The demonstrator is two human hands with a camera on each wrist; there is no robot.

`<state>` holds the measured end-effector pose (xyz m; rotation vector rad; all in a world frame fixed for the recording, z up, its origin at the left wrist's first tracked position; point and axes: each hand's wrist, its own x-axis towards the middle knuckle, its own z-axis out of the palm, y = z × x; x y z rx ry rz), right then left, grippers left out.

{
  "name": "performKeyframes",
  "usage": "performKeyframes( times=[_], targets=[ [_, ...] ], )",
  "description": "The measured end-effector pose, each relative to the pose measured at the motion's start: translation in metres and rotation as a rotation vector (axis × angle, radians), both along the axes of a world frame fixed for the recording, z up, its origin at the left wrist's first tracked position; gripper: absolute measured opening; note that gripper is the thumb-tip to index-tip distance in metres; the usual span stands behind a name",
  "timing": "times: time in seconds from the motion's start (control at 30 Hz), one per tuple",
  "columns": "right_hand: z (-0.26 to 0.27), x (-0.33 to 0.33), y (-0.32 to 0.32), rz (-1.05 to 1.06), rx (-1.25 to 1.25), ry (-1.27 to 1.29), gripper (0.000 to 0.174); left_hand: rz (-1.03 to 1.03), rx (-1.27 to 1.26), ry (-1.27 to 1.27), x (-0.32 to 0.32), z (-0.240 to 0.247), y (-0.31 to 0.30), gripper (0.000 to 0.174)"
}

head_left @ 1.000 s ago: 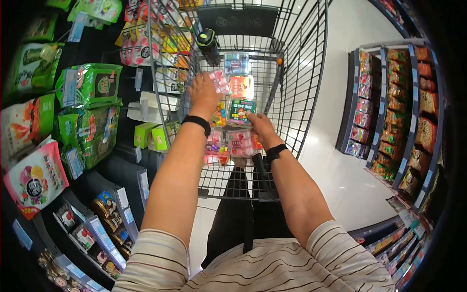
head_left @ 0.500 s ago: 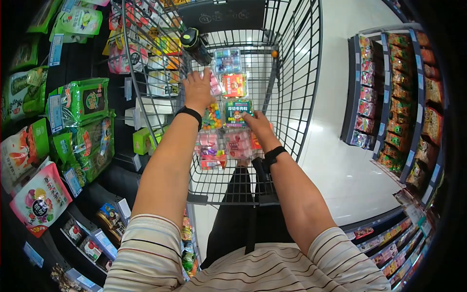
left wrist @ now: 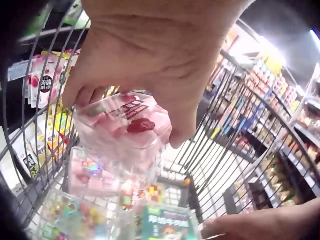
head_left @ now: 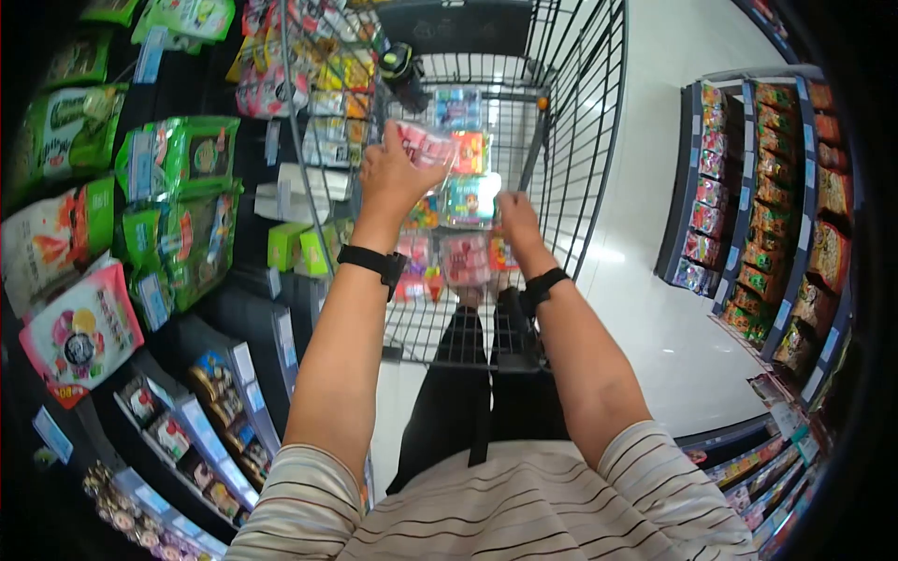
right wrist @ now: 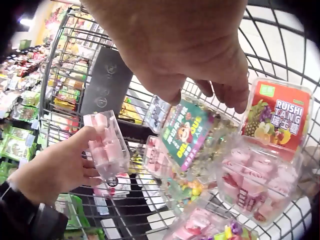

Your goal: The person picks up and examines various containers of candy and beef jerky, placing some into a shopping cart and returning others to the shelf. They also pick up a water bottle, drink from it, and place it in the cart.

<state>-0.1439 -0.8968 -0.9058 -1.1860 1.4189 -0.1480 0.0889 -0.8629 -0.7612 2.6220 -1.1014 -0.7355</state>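
Note:
My left hand (head_left: 398, 178) grips a clear plastic box of pink sweets (head_left: 426, 148), tilted above the cart's left side. In the left wrist view a red fruit picture marks its lid, and the thumb and fingers lie around its sides. My right hand (head_left: 517, 220) is at the right edge of a clear box with a green label (right wrist: 182, 127); its curled fingers (right wrist: 232, 95) overlap the box's edge in the right wrist view. Gold-coloured pieces show through its side. Beside it lie a red-labelled box (right wrist: 277, 115) and another box of pink sweets (right wrist: 260, 185).
The wire shopping cart (head_left: 585, 187) surrounds both hands. A dark bottle (head_left: 404, 79) stands at its far left, near a box with blue contents (head_left: 457, 109). Shelves of green snack bags (head_left: 178, 159) line the left side; a low snack rack (head_left: 739, 187) stands across the white floor.
My left hand has raised and tilted the box of pink sweets away from the other boxes. My right thumb has shifted from the green-labelled lid toward its right edge.

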Motion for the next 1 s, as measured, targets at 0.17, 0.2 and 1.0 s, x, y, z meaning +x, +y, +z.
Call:
performKeyframes(
  times=[0.17, 0.2, 1.0],
  targets=[
    [0.145, 0.02, -0.021, -0.207, 0.316, -0.49, 0.06, -0.063, -0.125, -0.025, -0.042, 0.062, 0.051, 0.113],
    [0.171, 0.021, -0.023, -0.13, 0.33, -0.512, 0.063, -0.087, -0.157, -0.044, -0.051, 0.073, 0.063, 0.112],
    [0.406, -0.023, 0.145, 0.465, 0.289, -0.809, 0.081, 0.579, -0.908, 0.842, -0.141, 0.268, 0.343, 0.079]
  ],
)
